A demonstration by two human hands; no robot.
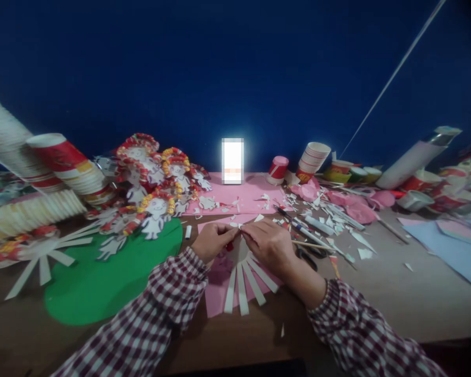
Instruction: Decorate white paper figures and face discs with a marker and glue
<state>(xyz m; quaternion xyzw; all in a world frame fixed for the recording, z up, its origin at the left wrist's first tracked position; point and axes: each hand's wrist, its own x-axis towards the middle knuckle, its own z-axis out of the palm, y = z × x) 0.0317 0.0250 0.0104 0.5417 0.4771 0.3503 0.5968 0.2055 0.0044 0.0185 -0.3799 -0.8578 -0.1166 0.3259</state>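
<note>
A white paper piece with strips fanned out (241, 285) lies on a pink sheet (215, 303) in front of me. Both hands meet over its far end. My left hand (215, 241) has thumb and fingers pinched together at the paper's far edge. Close beside it on the right, my right hand (269, 243) is also closed in a pinch, its fingertips nearly touching the left ones. A small white bit shows between the fingertips, and something red is just below them. The fingers hide most of the paper's upper part.
At left are a green sheet (118, 283), paper doll figures (155, 212) and stacked paper cups (68, 167). Scissors (308, 257), a brush (335, 266) and paper scraps (317, 225) lie at right. A bright blurred-out rectangle (233, 159) stands at the back.
</note>
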